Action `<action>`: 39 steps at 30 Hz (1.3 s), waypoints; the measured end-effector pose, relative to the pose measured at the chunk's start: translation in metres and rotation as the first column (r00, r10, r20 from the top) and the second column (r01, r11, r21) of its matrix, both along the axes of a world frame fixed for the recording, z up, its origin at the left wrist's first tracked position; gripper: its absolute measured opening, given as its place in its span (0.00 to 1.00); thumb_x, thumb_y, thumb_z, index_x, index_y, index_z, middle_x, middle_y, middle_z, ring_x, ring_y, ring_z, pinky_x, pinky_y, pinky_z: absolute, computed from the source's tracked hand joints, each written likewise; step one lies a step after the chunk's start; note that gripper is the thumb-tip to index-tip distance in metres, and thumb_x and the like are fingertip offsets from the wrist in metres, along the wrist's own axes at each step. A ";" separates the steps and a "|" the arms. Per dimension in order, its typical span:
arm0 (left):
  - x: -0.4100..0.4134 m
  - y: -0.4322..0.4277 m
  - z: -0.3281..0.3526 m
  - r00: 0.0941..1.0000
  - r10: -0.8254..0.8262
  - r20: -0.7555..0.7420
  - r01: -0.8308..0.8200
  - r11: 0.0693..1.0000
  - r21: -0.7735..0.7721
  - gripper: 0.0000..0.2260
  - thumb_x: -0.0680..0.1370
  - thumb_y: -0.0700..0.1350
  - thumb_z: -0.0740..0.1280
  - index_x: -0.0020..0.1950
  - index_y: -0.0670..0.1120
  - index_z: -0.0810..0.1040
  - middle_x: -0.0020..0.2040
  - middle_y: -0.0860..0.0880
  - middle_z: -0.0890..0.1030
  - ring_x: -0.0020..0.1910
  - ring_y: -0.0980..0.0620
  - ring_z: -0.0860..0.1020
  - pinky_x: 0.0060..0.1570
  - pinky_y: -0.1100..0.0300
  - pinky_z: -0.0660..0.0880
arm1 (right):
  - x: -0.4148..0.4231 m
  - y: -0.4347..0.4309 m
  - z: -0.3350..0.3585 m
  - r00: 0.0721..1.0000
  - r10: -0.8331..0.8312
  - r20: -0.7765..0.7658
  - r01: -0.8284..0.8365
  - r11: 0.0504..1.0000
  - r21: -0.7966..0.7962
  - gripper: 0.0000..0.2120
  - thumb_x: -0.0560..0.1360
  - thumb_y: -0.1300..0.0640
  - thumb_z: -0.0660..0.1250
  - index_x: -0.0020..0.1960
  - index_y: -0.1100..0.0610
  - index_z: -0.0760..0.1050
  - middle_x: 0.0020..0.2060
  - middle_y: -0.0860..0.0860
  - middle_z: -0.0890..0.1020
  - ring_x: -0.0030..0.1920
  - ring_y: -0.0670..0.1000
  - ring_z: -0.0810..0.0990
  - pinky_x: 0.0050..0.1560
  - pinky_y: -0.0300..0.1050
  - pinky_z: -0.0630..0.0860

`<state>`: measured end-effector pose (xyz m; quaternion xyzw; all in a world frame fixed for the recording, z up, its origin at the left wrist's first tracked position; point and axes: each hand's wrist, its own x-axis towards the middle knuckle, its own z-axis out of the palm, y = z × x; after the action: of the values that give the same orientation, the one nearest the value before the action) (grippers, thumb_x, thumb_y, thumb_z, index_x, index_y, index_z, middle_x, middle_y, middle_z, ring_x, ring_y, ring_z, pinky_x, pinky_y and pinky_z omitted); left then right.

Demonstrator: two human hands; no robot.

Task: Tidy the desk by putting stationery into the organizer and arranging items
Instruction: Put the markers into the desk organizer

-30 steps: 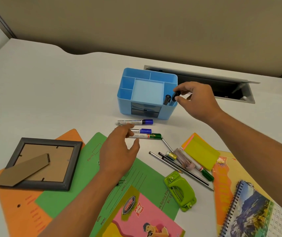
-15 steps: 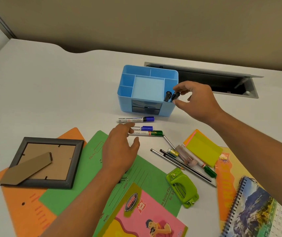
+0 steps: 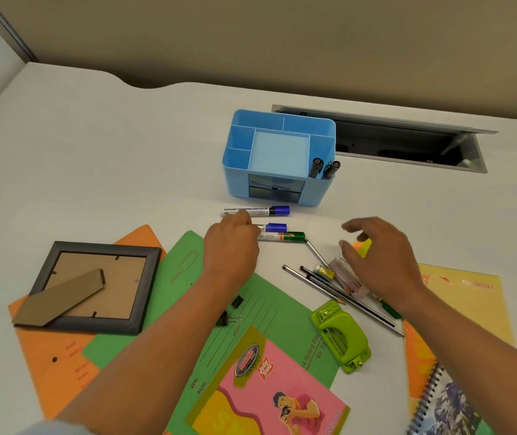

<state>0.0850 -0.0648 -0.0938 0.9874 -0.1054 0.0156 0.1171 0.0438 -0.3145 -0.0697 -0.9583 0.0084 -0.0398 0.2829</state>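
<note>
The blue organizer stands mid-desk with two black markers upright in its front right slot. In front of it lie a blue-capped marker, a second blue-capped marker and a green-capped marker. My left hand covers their left ends, and its fingers and thumb pinch the second blue marker. My right hand hovers open over a heap of pencils and pens and the yellow sticky notes.
A green hole punch lies below the pencils. A picture frame rests face down on an orange folder. A green folder carries binder clips and a pink booklet. A spiral calendar sits right. A cable hatch opens behind the organizer.
My right hand let go of the black marker in the organizer and came back down over the pencils. My left hand moved forward onto the markers' left ends.
</note>
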 end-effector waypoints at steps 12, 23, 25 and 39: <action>0.011 -0.005 0.006 0.997 -0.070 -0.023 0.073 0.982 0.176 0.08 0.77 0.43 0.64 0.53 0.46 0.81 0.49 0.48 0.76 0.45 0.49 0.74 0.38 0.57 0.62 | -0.013 0.020 -0.009 0.990 0.137 -0.044 -0.136 0.991 0.015 0.08 0.73 0.56 0.71 0.52 0.51 0.79 0.47 0.47 0.80 0.46 0.49 0.77 0.48 0.45 0.74; 0.001 0.004 0.012 0.986 -0.119 0.116 0.123 0.992 -0.025 0.06 0.68 0.45 0.74 0.44 0.48 0.85 0.39 0.52 0.78 0.37 0.50 0.76 0.33 0.59 0.68 | -0.003 0.034 0.008 0.994 0.025 -0.107 0.009 0.953 0.303 0.15 0.73 0.56 0.73 0.59 0.49 0.78 0.54 0.43 0.80 0.48 0.40 0.79 0.40 0.31 0.74; -0.007 0.003 0.017 0.985 -0.094 0.143 0.115 0.982 -0.147 0.08 0.68 0.47 0.75 0.46 0.49 0.85 0.40 0.54 0.78 0.38 0.51 0.76 0.34 0.60 0.69 | -0.001 0.035 0.020 0.972 0.067 -0.225 0.037 0.902 0.431 0.24 0.74 0.55 0.73 0.68 0.47 0.72 0.61 0.40 0.76 0.53 0.39 0.79 0.42 0.32 0.77; -0.020 -0.009 0.057 0.981 0.046 0.189 0.057 0.859 -0.508 0.17 0.71 0.50 0.75 0.59 0.51 0.80 0.51 0.55 0.77 0.47 0.55 0.75 0.43 0.61 0.73 | 0.014 0.009 0.120 0.972 0.171 0.162 -0.230 0.837 0.497 0.11 0.71 0.59 0.74 0.51 0.49 0.80 0.47 0.44 0.85 0.47 0.48 0.83 0.50 0.43 0.81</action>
<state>0.0652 -0.0735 -0.0364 0.9142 -0.1112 0.1393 0.3641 0.0574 -0.3059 0.0505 -0.8403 -0.0975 -0.0596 0.5300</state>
